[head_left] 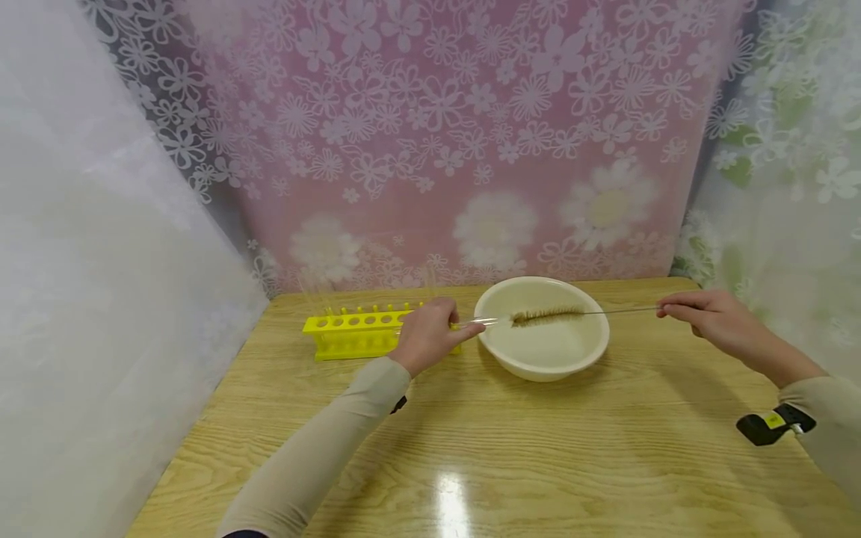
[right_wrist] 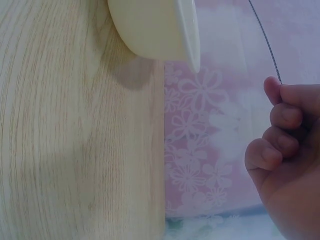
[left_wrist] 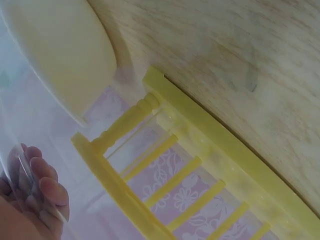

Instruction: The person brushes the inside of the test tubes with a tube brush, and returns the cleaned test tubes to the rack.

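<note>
My left hand (head_left: pixel 430 332) grips a clear glass test tube (head_left: pixel 486 321), its mouth pointing right over the cream basin (head_left: pixel 543 368). In the left wrist view, the fingers (left_wrist: pixel 50 190) curl round the see-through tube. My right hand (head_left: pixel 720 325) pinches the thin twisted-wire handle (right_wrist: pixel 267 42) of a test tube brush (head_left: pixel 546 317) between thumb and forefinger. The brown bristles lie level above the basin, their tip just right of the tube's mouth and in line with it. Behind my left hand stands a yellow test tube rack (head_left: pixel 356 323), its right part partly hidden.
Several clear test tubes (head_left: pixel 316 295) stand in the rack's left end, and another tube (head_left: pixel 430 278) rises at its right. The wooden table (head_left: pixel 511 463) reaches back to a pink flowered curtain (head_left: pixel 430 149). Pale sheets hang at both sides.
</note>
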### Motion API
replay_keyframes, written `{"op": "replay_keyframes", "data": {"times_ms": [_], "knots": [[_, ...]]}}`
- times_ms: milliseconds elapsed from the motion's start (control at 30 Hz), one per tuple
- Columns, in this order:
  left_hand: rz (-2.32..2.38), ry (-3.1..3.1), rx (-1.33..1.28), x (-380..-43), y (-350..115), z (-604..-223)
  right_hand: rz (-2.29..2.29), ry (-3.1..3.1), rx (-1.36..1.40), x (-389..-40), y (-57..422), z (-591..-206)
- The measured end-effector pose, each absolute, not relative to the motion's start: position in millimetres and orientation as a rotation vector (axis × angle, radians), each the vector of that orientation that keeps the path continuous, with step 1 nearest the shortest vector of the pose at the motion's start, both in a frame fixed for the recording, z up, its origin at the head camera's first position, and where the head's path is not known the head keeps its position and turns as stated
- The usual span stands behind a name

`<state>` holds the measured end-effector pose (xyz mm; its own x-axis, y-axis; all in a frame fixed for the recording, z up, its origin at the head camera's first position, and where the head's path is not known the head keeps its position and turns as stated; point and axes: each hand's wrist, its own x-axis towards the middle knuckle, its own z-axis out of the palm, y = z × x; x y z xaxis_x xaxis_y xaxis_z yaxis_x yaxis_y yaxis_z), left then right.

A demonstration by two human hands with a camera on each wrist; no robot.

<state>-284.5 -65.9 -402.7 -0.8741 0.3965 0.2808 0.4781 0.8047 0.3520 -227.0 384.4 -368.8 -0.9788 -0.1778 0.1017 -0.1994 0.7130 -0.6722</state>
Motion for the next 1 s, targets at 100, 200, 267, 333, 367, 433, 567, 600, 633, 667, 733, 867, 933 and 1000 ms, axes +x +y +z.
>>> {"op": "replay_keyframes", "data": {"times_ms": [100, 200, 267, 333, 367, 433, 567, 600, 633, 667, 733, 867, 933, 1000], "knots": [[-0.638, -2.8, -0.69, -285, -65, -405, 1.137, -2.891, 0.314, -227, 385, -368], [-0.646, -2.796, -0.692, -285, -65, -406, 1.12, -2.9, 0.297, -226, 386, -368], [-0.657, -2.788, -0.703, -285, -65, -408, 1.104, -2.905, 0.288, -225, 385, -368], [-0.656, -2.776, -0.72, -284, -65, -409, 1.101, -2.907, 0.289, -224, 383, -367], [-0.65, -2.769, -0.73, -283, -65, -409, 1.102, -2.906, 0.29, -224, 382, -367], [-0.639, -2.756, -0.743, -282, -65, -410, 1.114, -2.909, 0.293, -225, 378, -368], [-0.611, -2.742, -0.742, -280, -66, -411, 1.145, -2.921, 0.293, -226, 371, -370], [-0.611, -2.74, -0.742, -280, -66, -411, 1.158, -2.924, 0.303, -226, 369, -370], [-0.612, -2.735, -0.749, -279, -65, -410, 1.173, -2.924, 0.312, -227, 367, -371], [-0.613, -2.73, -0.756, -279, -64, -410, 1.181, -2.926, 0.32, -227, 364, -371], [-0.606, -2.721, -0.764, -279, -61, -409, 1.183, -2.933, 0.334, -229, 358, -372], [-0.578, -2.707, -0.753, -279, -56, -408, 1.163, -2.983, 0.371, -231, 346, -370], [-0.569, -2.701, -0.74, -280, -55, -409, 1.166, -3.007, 0.386, -233, 340, -368], [-0.57, -2.697, -0.739, -281, -53, -409, 1.17, -3.019, 0.407, -235, 334, -367]]}}
